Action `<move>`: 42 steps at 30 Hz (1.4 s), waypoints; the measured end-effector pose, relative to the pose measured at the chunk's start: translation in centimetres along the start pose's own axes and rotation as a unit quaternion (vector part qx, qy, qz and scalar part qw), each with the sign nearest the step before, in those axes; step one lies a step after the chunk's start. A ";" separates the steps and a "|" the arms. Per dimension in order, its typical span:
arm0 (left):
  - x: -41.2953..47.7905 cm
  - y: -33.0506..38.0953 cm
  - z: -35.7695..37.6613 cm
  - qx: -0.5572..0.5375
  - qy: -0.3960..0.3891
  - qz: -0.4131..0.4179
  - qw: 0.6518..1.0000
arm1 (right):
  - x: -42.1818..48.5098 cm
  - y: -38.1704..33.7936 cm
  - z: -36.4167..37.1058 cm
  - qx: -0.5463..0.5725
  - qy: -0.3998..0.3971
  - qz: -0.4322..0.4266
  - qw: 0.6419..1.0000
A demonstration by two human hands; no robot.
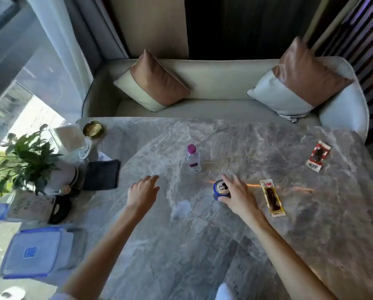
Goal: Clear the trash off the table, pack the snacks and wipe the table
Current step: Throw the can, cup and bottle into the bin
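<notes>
Right hand [237, 197] gripping blue can [220, 190], left hand [142, 191] loose

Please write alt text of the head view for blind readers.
The right hand grips a blue drink can on a grey marble table; the left hand is open beside it. Nearby: a pink-capped clear plastic bottle, a yellow snack packet and a red snack packet.

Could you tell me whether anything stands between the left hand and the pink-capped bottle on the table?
Nothing visible does. Only bare marble table lies between the left hand and the pink-capped bottle. The blue can, gripped by the right hand, stands right of that path.
</notes>
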State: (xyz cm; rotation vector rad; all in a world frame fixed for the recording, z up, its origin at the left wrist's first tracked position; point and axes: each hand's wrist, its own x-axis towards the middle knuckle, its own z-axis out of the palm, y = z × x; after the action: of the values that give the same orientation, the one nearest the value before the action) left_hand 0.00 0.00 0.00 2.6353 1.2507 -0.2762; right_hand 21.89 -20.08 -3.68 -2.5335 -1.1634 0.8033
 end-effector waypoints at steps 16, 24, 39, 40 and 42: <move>14.7 -4.9 8.7 -0.016 -0.173 0.086 0.981 | 3.3 -1.8 5.4 0.000 -0.014 0.113 0.994; 3.9 -7.5 5.9 -0.218 -0.052 -0.059 0.973 | -2.6 -2.0 4.0 0.211 0.024 0.109 0.971; -38.5 -11.6 8.6 -0.735 0.292 -0.446 0.420 | -14.3 -12.9 12.3 0.568 -0.328 0.086 0.750; -40.8 -11.4 9.0 -0.736 0.307 -0.457 0.394 | -15.2 -14.0 13.2 0.552 -0.347 0.081 0.754; -44.9 -11.0 9.9 -0.734 0.346 -0.475 0.341 | -17.0 -16.5 15.0 0.523 -0.386 0.079 0.756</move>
State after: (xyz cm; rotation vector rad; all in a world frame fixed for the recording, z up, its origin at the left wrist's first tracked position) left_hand -37.25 -29.09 0.87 0.1400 1.6314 1.3026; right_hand -6.07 -22.29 -2.44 -1.3302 -0.3473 1.9514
